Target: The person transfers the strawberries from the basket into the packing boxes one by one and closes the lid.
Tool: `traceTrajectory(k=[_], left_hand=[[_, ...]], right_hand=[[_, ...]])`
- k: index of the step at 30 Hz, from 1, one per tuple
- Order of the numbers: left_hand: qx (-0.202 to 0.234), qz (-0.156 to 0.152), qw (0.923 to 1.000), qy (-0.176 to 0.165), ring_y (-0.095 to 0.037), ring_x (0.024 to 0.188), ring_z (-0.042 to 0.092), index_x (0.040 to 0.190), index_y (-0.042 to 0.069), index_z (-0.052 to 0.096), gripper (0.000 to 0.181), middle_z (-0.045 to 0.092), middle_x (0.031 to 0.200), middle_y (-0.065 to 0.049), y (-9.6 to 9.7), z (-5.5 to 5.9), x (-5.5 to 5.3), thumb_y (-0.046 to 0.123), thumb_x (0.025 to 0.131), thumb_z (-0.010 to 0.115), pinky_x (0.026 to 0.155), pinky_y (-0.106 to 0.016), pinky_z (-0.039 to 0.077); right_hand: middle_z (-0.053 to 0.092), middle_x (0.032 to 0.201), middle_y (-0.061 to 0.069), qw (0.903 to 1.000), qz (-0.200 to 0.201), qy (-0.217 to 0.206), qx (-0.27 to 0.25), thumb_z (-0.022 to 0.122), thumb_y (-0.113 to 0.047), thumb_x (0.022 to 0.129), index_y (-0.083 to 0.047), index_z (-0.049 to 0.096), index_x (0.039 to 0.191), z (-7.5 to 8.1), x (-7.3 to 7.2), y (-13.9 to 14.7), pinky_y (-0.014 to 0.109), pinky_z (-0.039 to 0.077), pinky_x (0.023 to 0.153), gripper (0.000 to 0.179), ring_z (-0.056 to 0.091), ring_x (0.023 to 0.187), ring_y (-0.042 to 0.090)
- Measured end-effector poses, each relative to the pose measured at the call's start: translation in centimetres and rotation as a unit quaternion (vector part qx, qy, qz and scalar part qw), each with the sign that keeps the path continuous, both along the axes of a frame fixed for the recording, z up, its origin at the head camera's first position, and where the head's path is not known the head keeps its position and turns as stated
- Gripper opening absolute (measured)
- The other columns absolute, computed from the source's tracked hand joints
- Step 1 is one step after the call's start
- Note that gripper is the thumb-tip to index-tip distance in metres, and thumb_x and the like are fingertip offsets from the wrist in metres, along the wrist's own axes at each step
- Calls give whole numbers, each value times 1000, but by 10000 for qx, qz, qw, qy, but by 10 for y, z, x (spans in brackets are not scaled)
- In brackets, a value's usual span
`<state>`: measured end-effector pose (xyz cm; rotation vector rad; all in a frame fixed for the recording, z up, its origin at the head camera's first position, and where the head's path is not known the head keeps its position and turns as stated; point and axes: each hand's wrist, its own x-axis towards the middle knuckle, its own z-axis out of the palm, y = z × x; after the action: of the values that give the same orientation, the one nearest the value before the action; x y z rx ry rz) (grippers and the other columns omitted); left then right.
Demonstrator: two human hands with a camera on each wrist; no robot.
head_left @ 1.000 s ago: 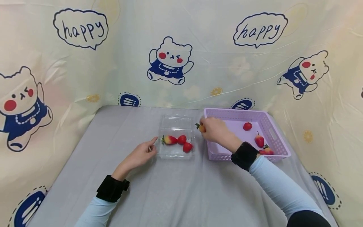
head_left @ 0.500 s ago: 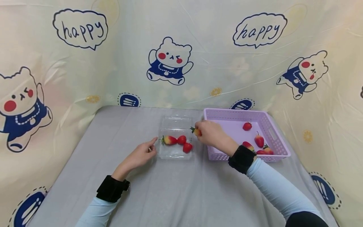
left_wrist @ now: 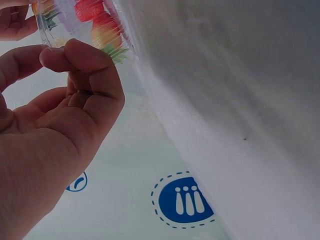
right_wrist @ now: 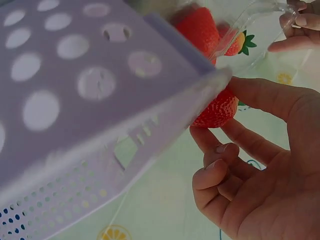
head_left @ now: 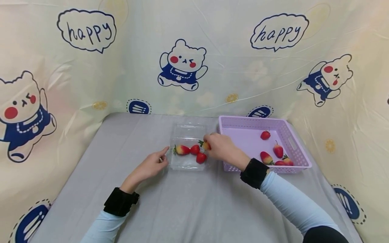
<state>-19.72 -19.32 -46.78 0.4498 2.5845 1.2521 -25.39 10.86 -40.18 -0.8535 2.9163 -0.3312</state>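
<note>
In the head view my right hand (head_left: 223,148) pinches a strawberry (head_left: 205,145) with a green leafy top over the right side of a clear plastic clamshell box (head_left: 185,164). The right wrist view shows its red underside (right_wrist: 215,112) between thumb and fingers. Three strawberries (head_left: 183,150) lie inside the box, whose lid is folded back. At the box's left edge is my left hand (head_left: 151,165). Seen from the left wrist, its thumb and index finger (left_wrist: 90,55) pinch the clear rim.
To the right of the box stands a purple perforated basket (head_left: 246,135) with several strawberries (head_left: 278,151), mostly toward its front right. A grey cloth (head_left: 188,209) covers the table. Behind hangs a printed curtain (head_left: 225,67) with bears.
My right hand has carried the strawberry left and slightly down, from the basket's left rim to over the clear box. The left hand stays in place at the box's edge.
</note>
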Motion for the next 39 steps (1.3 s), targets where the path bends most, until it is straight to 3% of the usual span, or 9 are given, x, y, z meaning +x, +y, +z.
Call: traceTrajectory(k=[10,26,33,39], left_hand=[[2,11,10000,-35,-17,66,47,159,-10,33,64,57,91,-8,1,3,2,5,102,55,57,-26,37],[18,36,10000,-49,-15,64,45,159,-10,33,62,56,91,-8,1,2,0,4,102,55,56,-26,36],[96,-27,9999,-24,-15,63,44,159,-12,33,62,56,91,-8,0,3,1,4,103,55,56,-26,35],[61,19,9999,-103,-14,62,44,159,-11,32,63,57,91,-8,2,4,2,5,103,55,56,-26,36]], right_hand=[[69,102,8,9999,77,66,73,82,-14,90,-8,72,120,-5,2,-10,33,55,75,32,61,85,21],[67,97,5,9971,707,256,70,79,-14,90,-10,73,113,-10,5,-33,34,54,74,24,59,83,21],[66,96,5,9961,800,346,160,79,-17,90,-10,75,114,-15,6,-39,35,51,67,25,59,79,21],[65,96,4,9953,870,396,140,80,-17,90,-11,74,114,-18,5,-44,36,52,69,25,59,81,21]])
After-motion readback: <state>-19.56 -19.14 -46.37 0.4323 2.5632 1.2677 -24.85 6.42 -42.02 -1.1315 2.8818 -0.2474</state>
